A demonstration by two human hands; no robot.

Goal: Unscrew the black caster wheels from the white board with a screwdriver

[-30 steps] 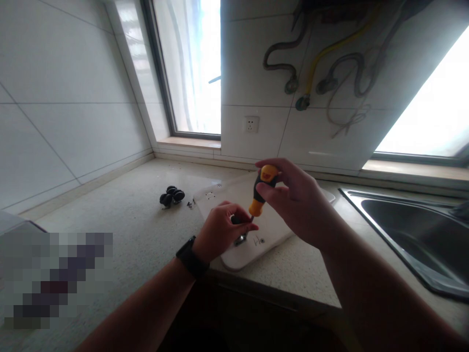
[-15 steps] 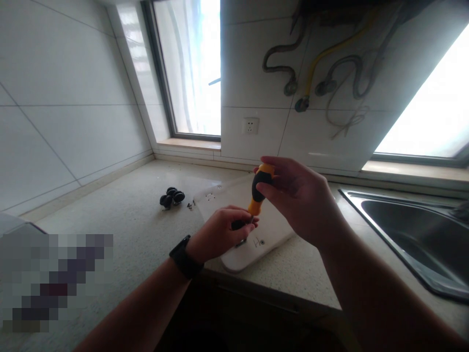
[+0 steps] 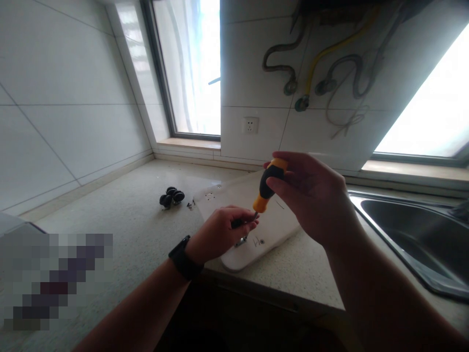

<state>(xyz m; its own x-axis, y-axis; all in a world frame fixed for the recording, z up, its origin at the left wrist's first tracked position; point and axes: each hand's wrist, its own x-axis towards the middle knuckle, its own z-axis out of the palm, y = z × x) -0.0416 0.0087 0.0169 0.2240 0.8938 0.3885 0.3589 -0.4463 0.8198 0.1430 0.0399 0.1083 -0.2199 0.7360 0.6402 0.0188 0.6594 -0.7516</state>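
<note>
My right hand (image 3: 311,188) is wrapped round the yellow and black handle of a screwdriver (image 3: 270,183), which tilts with its tip down toward my left fingers. My left hand (image 3: 229,225), with a black watch on the wrist, is closed on a black caster (image 3: 237,223) over the white board (image 3: 273,230). A metal plate (image 3: 241,241) shows on the board just under that hand. The screwdriver's tip and most of the caster are hidden by my left fingers. The board lies flat on the counter, with small holes near its far left corner and a pencilled mark near its front.
Several black casters (image 3: 171,197) sit left of the board, with small screws (image 3: 190,205) beside them. A steel sink (image 3: 414,230) is set into the counter (image 3: 132,234) at right. Hoses (image 3: 280,67) and a socket (image 3: 250,125) are on the tiled wall behind.
My right hand and the screwdriver have moved right and slightly up, and the screwdriver leans more to the right. My left hand stays nearly in place.
</note>
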